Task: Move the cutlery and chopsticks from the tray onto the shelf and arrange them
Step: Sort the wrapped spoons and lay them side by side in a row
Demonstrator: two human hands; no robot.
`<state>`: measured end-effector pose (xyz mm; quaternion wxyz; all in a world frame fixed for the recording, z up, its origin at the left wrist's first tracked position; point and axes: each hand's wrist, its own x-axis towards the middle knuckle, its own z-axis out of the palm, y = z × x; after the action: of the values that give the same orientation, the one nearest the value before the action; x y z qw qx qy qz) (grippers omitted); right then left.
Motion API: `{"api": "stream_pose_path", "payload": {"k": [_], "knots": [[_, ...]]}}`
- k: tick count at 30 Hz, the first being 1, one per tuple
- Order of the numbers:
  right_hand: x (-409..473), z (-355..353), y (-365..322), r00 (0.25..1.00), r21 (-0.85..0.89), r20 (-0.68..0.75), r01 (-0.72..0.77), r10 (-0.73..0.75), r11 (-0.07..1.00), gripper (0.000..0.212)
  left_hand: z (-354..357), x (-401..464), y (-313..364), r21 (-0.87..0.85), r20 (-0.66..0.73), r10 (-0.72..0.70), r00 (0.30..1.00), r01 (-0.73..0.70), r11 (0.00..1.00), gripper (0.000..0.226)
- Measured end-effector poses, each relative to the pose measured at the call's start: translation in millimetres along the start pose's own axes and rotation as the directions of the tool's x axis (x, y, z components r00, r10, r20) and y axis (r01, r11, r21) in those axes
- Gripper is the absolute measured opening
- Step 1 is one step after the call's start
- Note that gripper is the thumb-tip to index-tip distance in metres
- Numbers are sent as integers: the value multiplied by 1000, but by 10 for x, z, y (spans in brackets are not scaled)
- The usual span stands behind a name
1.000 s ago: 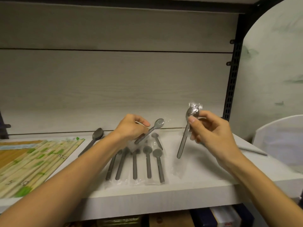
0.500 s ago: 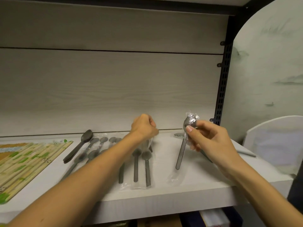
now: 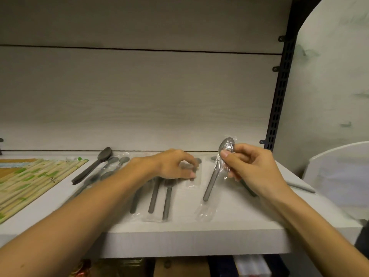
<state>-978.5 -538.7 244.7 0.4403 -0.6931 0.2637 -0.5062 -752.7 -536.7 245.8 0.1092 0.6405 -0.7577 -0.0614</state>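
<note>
Hands (image 3: 175, 164) over wrapped spoons (image 3: 159, 196), chopsticks (image 3: 30, 180) left

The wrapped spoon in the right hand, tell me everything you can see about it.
The wrapped spoon is grey and looks like metal, sealed in a clear crinkled plastic sleeve. The right hand pinches it just below the bowl, thumb in front. It hangs tilted, bowl up and handle pointing down-left, above the white shelf. Empty wrapper trails below the handle tip toward the shelf.
</note>
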Motion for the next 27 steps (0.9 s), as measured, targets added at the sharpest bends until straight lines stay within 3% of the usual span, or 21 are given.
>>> {"api": "stream_pose_path", "payload": {"k": [6,12,15,18,21,24,27], "knots": [[96,144,6,976,-85,157,-139,151,987,8,38,25,43,75,-3,-39,999,39,996,34],[260,220,-44,946,-37,181,-267,269,963,9,-11,18,-63,79,17,-67,998,65,995,29],[291,366,-20,913,-108,229,-321,338,941,6,-46,-29,-85,43,-53,-45,998,48,998,30],[294,553,38,893,-201,235,-342,384,918,20,-120,-122,-174,-19,-138,-66,988,64,998,27],[311,643,92,899,-317,191,-323,394,892,38,-172,-210,-303,0,-153,-101,983,102,995,25],[271,584,144,948,-642,138,-135,287,755,62,-186,-275,-388,13,-136,-103,985,105,994,25],[89,454,18,957,-721,224,38,182,692,45,-207,-313,-398,14,-134,-71,988,74,997,25]]}}
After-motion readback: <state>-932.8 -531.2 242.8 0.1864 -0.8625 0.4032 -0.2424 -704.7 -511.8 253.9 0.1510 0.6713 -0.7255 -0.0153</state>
